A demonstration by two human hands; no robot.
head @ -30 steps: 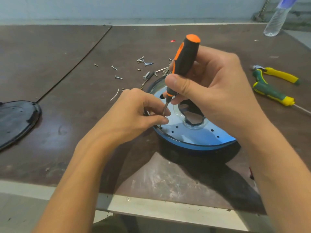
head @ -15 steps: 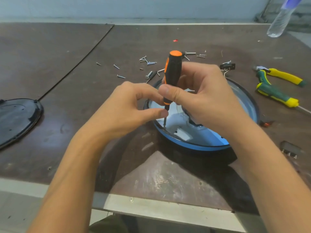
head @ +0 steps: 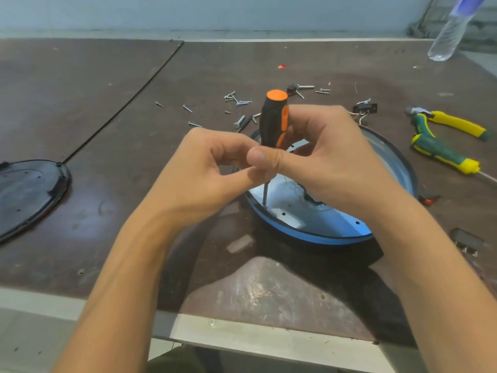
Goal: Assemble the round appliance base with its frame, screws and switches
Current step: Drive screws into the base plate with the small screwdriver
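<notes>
The round blue-rimmed base [head: 336,232] sat just right of the frame's centre on the counter [head: 107,103], partly hidden by both hands. A screwdriver [head: 274,117] stood nearly upright, its tip down on the base's inner left edge. The right hand [head: 330,162] had its fingers curled round the black-and-orange handle. The left hand [head: 204,179] pinched the shaft just under the handle between thumb and forefinger. Loose screws [head: 236,99] lay scattered above, pliers [head: 443,141] at right, and a black cover [head: 27,192] at far left.

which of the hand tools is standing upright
The black-and-orange-handled screwdriver, held upright by the right hand with its tip on the round blue base; the yellow-and-green-handled tools lie flat off to the right.
</notes>
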